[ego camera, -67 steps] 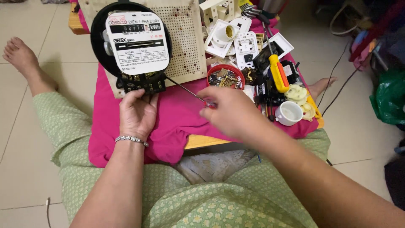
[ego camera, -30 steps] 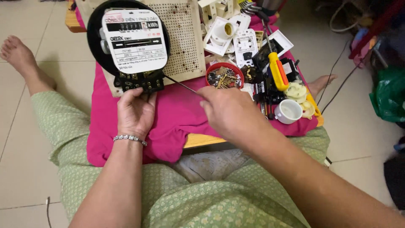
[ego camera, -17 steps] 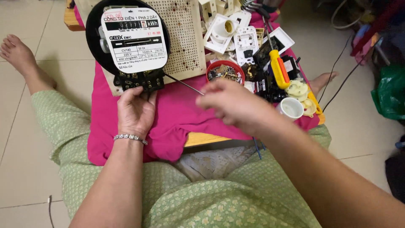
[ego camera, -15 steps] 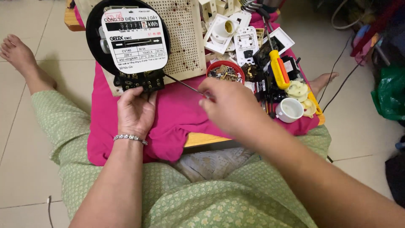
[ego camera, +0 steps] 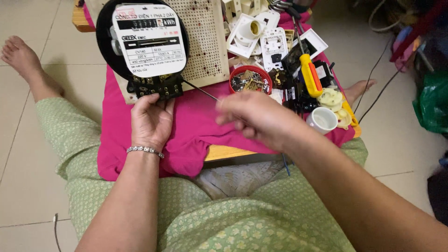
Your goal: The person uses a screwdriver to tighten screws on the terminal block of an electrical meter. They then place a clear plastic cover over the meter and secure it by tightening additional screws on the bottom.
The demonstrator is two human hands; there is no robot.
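Black meter (ego camera: 142, 39), one; two hands (ego camera: 150, 120).

pink cloth (ego camera: 196, 126) bare, red bowl (ego camera: 249, 80) crowding right

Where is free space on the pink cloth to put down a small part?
Bare pink cloth lies between the left hand and the right hand, below the meter on the perforated board. The right side is crowded: the red bowl, white sockets, yellow screwdriver and white cup.
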